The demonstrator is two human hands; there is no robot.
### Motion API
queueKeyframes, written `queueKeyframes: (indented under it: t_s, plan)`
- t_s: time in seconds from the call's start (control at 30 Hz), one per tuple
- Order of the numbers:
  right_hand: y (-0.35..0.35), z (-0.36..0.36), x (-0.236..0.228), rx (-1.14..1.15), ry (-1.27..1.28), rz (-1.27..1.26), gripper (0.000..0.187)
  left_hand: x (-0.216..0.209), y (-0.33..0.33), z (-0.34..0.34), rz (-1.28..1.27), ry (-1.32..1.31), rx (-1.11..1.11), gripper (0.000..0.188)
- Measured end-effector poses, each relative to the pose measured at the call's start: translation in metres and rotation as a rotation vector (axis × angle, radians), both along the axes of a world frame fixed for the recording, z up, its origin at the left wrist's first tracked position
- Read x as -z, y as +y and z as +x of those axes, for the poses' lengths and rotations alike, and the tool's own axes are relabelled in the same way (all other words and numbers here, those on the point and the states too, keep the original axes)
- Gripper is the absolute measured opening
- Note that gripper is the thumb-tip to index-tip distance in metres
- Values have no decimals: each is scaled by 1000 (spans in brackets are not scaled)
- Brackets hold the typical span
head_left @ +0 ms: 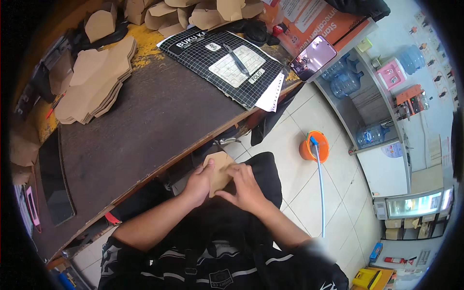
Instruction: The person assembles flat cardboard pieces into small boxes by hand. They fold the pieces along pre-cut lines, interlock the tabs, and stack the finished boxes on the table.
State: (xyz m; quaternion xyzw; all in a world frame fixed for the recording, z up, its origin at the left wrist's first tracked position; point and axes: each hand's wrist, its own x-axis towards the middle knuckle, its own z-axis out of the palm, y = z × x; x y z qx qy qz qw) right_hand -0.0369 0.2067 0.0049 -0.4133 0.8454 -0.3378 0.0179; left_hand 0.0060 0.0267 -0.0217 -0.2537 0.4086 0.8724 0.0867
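Over my lap I hold a brown cardboard food box [220, 175], partly folded, just off the table's near edge. My left hand [199, 182] grips its left side, thumb lying on the card. On its right side, the bent fingers of my right hand [244, 186] press against the card, with the thumb low near the bottom edge. My fingers hide part of the box. A stack of flat brown box blanks [99, 82] lies at the left of the dark table [159, 113]. Several folded brown boxes [205, 15] are heaped along the table's far side.
A black gridded notebook [212, 65] with a pen [237, 59] on it lies near the table's right edge, beside a propped phone [314, 58]. On the tiled floor to the right stands an orange bucket [307, 153] with a mop handle [320, 193]. Shelves hold water jugs [345, 83].
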Motion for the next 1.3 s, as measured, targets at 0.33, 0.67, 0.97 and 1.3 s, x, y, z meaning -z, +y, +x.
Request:
queueKeyframes:
  t_s: [0.33,0.67,0.97,1.3]
  plan:
    - [4,-5,7,-137,225,-60,48,0,-16,-12,261,50,-68,38]
    - [-3,-2,0,255,11,-239,12,-11,-14,-11,-91,165,199,42]
    - [-14,1,0,455,-101,-284,17,-3,-3,-9,-217,243,15,41]
    - [-3,-8,12,398,-473,-474,18,3,-1,-2,113,234,117,39]
